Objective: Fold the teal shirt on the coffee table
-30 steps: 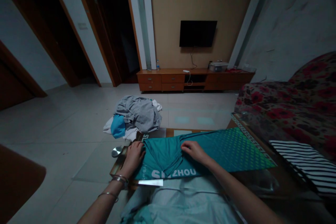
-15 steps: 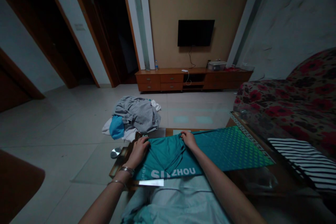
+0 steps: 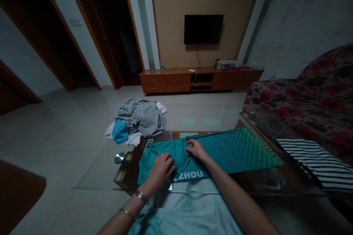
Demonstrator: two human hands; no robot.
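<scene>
A teal shirt [image 3: 226,152] with white lettering and a green patterned right end lies folded in a long strip on a glass-topped table [image 3: 93,180]. My right hand [image 3: 196,149] pinches the fabric near the strip's far edge. Over the left part of the shirt rests my left hand [image 3: 162,170], its fingers loosely bent and the thumb apart, with no fabric visibly gripped. It covers the first letters of the print. Two bracelets circle my left wrist.
A pile of grey, white and blue clothes [image 3: 142,117] lies beyond the table's left end. Striped black-and-white cloth [image 3: 317,163] is at the right, near a flowered sofa [image 3: 298,99]. A low wooden cabinet [image 3: 179,79] stands below a wall television [image 3: 203,29].
My left hand has left the shirt's far left corner and moved right and nearer me, over the lettering. My right hand keeps its pinch at the far edge. The view has shifted slightly.
</scene>
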